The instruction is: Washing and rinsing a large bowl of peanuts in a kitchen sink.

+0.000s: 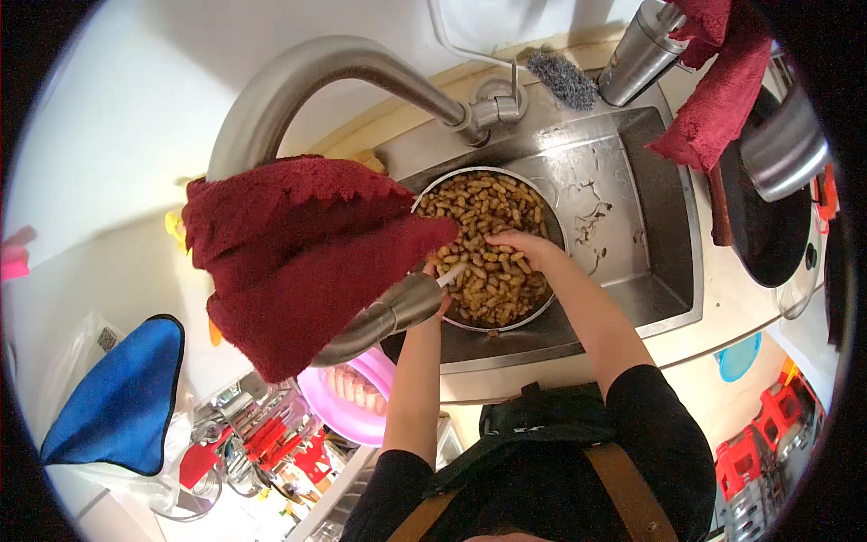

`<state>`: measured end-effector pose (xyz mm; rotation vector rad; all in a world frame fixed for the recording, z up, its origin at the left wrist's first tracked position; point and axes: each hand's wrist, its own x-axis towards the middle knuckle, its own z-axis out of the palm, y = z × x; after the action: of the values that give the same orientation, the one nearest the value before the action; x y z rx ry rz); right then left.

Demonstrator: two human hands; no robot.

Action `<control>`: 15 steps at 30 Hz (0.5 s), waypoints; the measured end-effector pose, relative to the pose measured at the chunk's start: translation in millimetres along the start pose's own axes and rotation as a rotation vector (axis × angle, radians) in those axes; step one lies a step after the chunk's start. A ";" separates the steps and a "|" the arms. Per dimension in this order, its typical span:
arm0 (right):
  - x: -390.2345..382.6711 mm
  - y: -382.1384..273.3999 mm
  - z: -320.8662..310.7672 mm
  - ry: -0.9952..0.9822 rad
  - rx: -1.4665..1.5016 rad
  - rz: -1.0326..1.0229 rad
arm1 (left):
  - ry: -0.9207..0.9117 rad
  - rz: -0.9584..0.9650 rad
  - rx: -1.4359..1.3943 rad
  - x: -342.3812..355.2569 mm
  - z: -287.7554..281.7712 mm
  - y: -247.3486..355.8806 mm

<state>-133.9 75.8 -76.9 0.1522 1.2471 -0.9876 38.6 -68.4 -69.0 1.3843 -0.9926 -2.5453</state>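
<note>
Peanuts (495, 208) are piled in a round pan (553, 228), touched by right hand (526, 248); left hand (443, 307) is mostly hidden by spout (408, 303). Hands apart, grips can't be told. Pan is set in steel sink (607, 167); grey scrubber (564, 79) parked behind.

A plain white wall (117, 108) fills the upper left, marked by soft grey shadows. A cream worktop (722, 307) runs along the front and right of a rectangular stainless-steel sink (623, 172), its floor glinting with bright reflected light.
</note>
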 end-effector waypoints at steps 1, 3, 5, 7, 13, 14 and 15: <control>-4.8 -1.1 0.5 -0.057 0.083 -0.027 | 0.029 -0.029 -0.032 -1.1 -1.3 0.6; -5.3 1.1 -1.6 -0.111 0.164 -0.060 | -0.072 -0.033 -0.147 -2.8 0.5 1.9; 7.6 12.3 -7.1 -0.260 0.291 -0.151 | -0.175 -0.039 -0.260 -6.9 6.4 3.8; -13.0 1.0 4.1 -0.342 0.347 -0.211 | -0.244 0.040 -0.181 -16.6 11.3 7.4; -14.1 3.8 44.3 -0.268 0.526 -0.313 | -0.059 0.074 -0.153 -29.8 39.6 9.7; -13.7 6.9 50.6 -0.225 0.596 -0.305 | -0.059 0.073 -0.152 -30.9 41.5 9.3; -16.8 6.4 59.2 -0.185 0.666 -0.296 | -0.033 0.085 -0.165 -32.9 42.7 10.0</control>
<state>-86.6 53.9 -43.7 0.3909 0.7452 -1.6158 22.5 -43.1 -23.1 1.2333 -0.8064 -2.5304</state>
